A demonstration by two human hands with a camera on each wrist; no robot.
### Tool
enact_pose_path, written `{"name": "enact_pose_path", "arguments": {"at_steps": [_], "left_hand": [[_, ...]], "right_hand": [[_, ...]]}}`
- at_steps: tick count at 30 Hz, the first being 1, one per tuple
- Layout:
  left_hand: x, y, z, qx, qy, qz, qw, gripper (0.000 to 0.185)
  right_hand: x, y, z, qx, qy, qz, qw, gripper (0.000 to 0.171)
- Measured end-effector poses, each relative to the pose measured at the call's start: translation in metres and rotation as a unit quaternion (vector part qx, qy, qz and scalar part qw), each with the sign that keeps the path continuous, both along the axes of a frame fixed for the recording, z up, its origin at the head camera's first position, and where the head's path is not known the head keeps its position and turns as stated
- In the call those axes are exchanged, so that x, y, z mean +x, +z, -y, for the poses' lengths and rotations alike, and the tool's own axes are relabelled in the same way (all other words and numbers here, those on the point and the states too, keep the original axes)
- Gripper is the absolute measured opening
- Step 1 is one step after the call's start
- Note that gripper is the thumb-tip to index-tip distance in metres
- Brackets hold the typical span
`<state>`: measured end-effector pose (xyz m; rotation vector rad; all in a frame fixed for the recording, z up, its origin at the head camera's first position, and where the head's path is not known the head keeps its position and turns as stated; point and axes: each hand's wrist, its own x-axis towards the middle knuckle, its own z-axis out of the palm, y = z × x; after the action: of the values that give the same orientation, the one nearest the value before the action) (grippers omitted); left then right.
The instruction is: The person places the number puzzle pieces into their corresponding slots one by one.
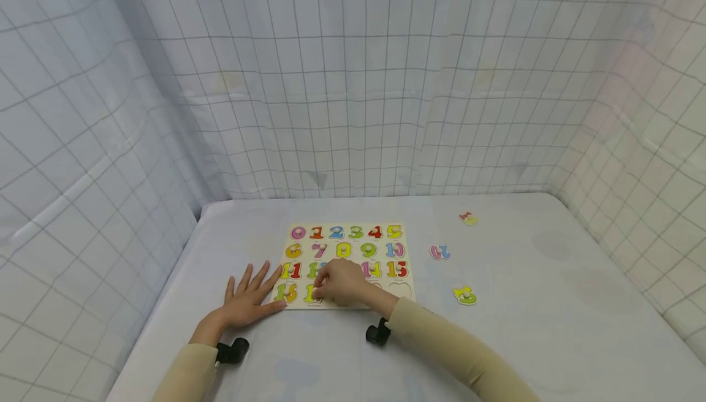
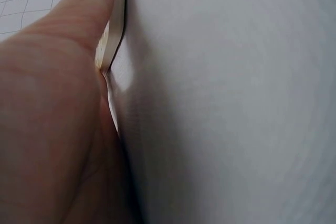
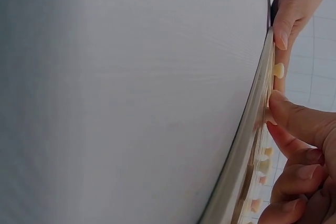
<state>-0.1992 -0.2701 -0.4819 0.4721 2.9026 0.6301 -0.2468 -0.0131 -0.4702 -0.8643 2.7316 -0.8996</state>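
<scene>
A number puzzle board (image 1: pixel 410 295) lies on the table, with colourful number pieces seated in rows, each with a small knob. My right hand (image 1: pixel 343 282) is over its bottom row. Thumb and index finger pinch the knob of a yellow number piece (image 1: pixel 309 293) beside the 16 piece (image 1: pixel 285 293); its second digit is partly hidden by the fingers. In the right wrist view the fingertips meet low at the board's face. With fingers spread, my left hand (image 1: pixel 246 303) rests flat at the board's left edge, its thumb on the lower left corner.
Right of the board lie three loose pieces: a pink and blue one (image 1: pixel 439 252), a yellow and green one (image 1: pixel 465 295) and a red and yellow one (image 1: pixel 468 218). An outlined recess (image 1: pixel 400 290) shows at the board's lower right. Grid-patterned cloth walls (image 1: pixel 375 114) surround the white table (image 1: pixel 331 359).
</scene>
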Motion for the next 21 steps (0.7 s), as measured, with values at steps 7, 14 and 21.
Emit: {"name": "enact_pose_path", "arguments": {"at_steps": [7, 14, 21], "left_hand": [[0.002, 0.003, 0.0, 0.005, -0.001, 0.001, 1.0, 0.08], [0.002, 0.006, -0.002, 0.0, -0.001, 0.001, 1.0, 0.081], [0.003, 0.011, -0.005, -0.012, 0.004, 0.012, 0.9998, 0.083]], "right_hand": [[0.004, 0.004, 0.0, 0.008, 0.001, -0.007, 1.0, 0.014], [0.004, 0.004, 0.0, 0.016, 0.005, -0.021, 1.0, 0.013], [0.001, 0.013, -0.019, -0.003, 0.01, -0.03, 0.999, 0.023]]}}
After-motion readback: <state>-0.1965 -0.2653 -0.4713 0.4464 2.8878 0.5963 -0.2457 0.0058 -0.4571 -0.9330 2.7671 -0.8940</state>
